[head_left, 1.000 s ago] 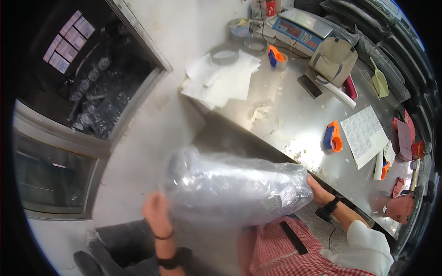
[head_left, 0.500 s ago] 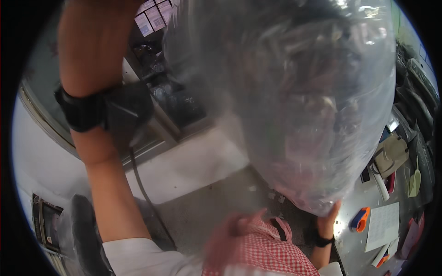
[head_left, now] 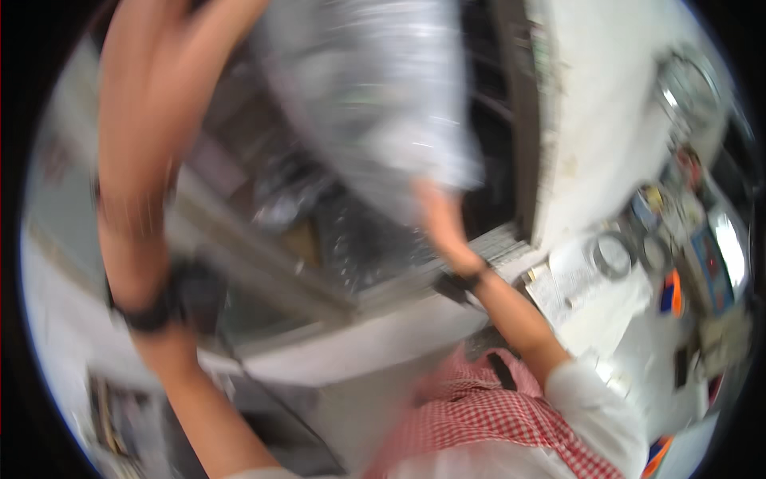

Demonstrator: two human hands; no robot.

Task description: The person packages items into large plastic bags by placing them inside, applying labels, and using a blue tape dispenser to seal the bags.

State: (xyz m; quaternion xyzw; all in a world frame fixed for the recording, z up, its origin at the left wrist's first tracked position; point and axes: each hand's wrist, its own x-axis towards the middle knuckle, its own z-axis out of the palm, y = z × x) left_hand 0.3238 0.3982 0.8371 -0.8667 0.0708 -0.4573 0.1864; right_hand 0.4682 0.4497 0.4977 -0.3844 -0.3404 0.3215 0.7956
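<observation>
A large, filled clear plastic bag (head_left: 375,88), smeared by motion, hangs tilted in an opening in the wall at the upper middle. What is inside it is too blurred to make out. My right hand (head_left: 443,223) is at the bag's lower end, thumb on the near side and the other fingers hidden by the plastic. High on the left, my left hand (head_left: 155,72) is raised with the thumb spread away from the fingers, beside the bag; its fingertips run out of the picture. Black straps with a box circle both forearms.
Beyond the window frame (head_left: 255,251) lie crumpled plastic-wrapped items (head_left: 291,195). A metal table (head_left: 638,351) on the right bears papers (head_left: 590,295), tape rolls (head_left: 613,255), an orange-and-blue tool (head_left: 672,294) and a scale (head_left: 718,255). A dark cable hangs below my left arm.
The bag has moved up and away from me, into the wall opening. My right hand has risen with its lower end. My view has turned toward the right-hand wall and table.
</observation>
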